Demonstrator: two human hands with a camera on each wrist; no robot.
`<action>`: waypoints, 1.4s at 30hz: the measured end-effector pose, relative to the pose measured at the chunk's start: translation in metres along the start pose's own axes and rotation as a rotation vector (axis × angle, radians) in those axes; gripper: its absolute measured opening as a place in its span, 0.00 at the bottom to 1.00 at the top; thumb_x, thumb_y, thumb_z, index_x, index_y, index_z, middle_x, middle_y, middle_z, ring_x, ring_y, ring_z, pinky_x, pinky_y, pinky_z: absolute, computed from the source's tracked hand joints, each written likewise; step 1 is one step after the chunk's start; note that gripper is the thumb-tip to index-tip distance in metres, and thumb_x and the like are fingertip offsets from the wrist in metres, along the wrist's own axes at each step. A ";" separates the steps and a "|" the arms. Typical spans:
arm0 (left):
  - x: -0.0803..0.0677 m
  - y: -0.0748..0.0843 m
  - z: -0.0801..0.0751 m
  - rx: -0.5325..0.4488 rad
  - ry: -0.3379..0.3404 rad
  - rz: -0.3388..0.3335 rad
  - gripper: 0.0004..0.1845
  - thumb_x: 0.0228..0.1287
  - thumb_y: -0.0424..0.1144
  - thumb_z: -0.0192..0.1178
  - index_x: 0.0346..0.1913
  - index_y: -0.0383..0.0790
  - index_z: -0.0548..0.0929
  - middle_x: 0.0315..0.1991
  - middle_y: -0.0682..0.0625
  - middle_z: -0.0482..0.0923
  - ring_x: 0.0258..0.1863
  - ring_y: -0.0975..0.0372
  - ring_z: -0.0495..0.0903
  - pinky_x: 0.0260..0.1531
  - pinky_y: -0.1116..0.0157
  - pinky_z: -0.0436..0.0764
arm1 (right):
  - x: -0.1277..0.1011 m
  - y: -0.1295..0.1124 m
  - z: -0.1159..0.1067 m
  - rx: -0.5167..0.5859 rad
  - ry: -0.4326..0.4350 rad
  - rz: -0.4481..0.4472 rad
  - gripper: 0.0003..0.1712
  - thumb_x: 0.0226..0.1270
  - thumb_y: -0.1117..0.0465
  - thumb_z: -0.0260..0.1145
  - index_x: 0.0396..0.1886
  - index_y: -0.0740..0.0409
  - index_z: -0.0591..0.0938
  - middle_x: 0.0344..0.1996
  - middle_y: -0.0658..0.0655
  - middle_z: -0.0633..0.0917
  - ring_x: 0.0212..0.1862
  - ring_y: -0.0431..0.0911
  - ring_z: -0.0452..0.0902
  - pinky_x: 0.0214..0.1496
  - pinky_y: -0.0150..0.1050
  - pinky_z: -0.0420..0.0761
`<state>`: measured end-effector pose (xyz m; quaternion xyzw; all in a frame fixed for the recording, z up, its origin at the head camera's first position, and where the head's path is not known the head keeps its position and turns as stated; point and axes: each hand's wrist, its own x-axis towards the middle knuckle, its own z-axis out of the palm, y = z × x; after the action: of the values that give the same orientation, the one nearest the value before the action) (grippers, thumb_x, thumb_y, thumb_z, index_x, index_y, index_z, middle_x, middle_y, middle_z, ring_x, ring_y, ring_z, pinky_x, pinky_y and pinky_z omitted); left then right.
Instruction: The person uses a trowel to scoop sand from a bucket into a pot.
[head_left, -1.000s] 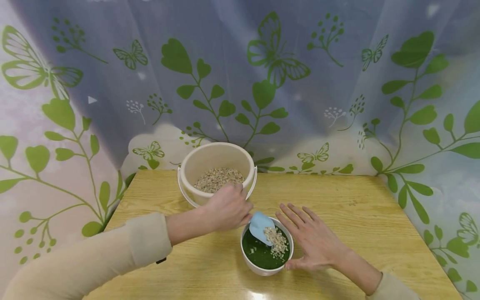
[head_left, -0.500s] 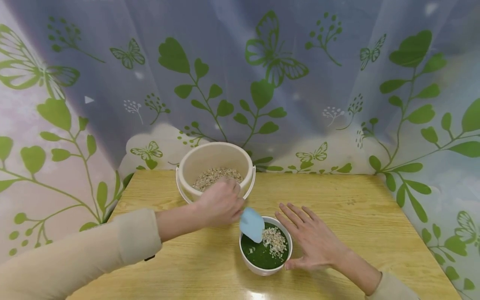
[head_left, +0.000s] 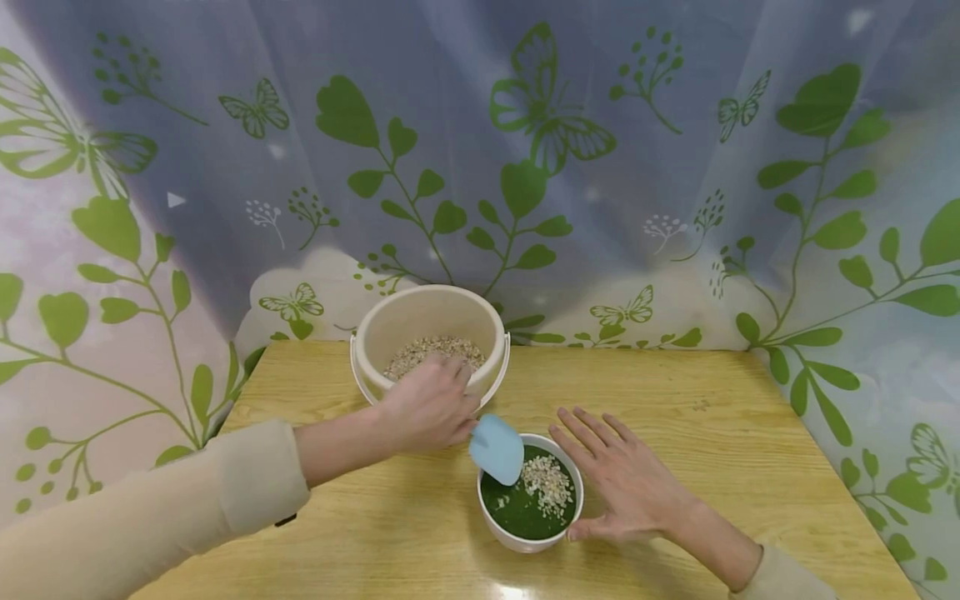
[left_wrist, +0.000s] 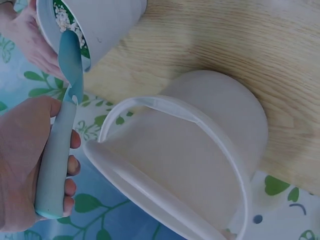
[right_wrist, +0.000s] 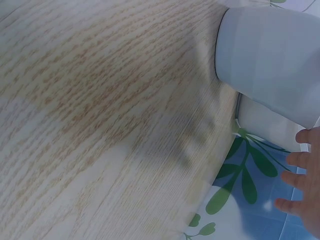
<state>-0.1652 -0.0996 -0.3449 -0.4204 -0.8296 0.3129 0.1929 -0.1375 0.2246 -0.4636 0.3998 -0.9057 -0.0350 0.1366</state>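
Observation:
In the head view my left hand grips the handle of a small light blue trowel; the left wrist view shows the fingers wrapped around that handle. The blade hangs over the left rim of a white round pot. Inside the pot, pale coarse grains lie in a heap on a dark green surface. My right hand is spread out beside the pot, fingers straight, thumb right at its rim. Behind my left hand stands a cream bucket holding more grains.
Everything stands on a wooden table. The bucket's white carrying handle hangs down on the near side. A curtain printed with leaves and butterflies closes off the back and both sides.
My left hand has drawn the trowel left and up, from over the grain heap to the pot's left rim. The grains stay behind in the pot. My right hand has stayed put.

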 end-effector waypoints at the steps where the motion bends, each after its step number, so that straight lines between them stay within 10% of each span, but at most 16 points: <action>1: -0.001 -0.001 0.001 -0.003 -0.002 -0.003 0.25 0.77 0.68 0.48 0.37 0.53 0.83 0.30 0.55 0.79 0.31 0.62 0.76 0.29 0.68 0.75 | 0.000 0.000 0.000 0.001 0.001 0.000 0.74 0.54 0.06 0.40 0.83 0.56 0.62 0.83 0.63 0.64 0.81 0.62 0.65 0.77 0.64 0.70; 15: -0.015 -0.008 0.011 -0.085 0.095 -0.019 0.22 0.76 0.65 0.52 0.51 0.54 0.85 0.33 0.51 0.81 0.34 0.58 0.80 0.32 0.63 0.80 | 0.000 0.000 0.001 0.011 0.008 -0.007 0.73 0.54 0.06 0.40 0.83 0.57 0.63 0.82 0.63 0.65 0.80 0.62 0.66 0.76 0.64 0.72; 32: -0.025 -0.028 0.018 -0.222 0.156 -0.114 0.19 0.76 0.61 0.55 0.37 0.52 0.83 0.33 0.51 0.80 0.33 0.57 0.79 0.29 0.62 0.78 | 0.004 0.003 -0.007 0.033 -0.012 -0.019 0.71 0.57 0.08 0.42 0.83 0.56 0.62 0.82 0.63 0.65 0.81 0.63 0.65 0.77 0.66 0.70; 42: -0.032 -0.051 0.022 -0.243 0.181 -0.177 0.17 0.75 0.59 0.59 0.39 0.50 0.85 0.31 0.50 0.80 0.31 0.55 0.78 0.28 0.59 0.78 | 0.026 0.009 -0.020 0.050 -0.001 0.009 0.68 0.56 0.15 0.59 0.84 0.55 0.61 0.83 0.63 0.62 0.82 0.63 0.62 0.78 0.66 0.68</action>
<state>-0.1891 -0.1565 -0.3284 -0.3922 -0.8743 0.1531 0.2413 -0.1554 0.2126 -0.4367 0.3990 -0.9082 -0.0119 0.1261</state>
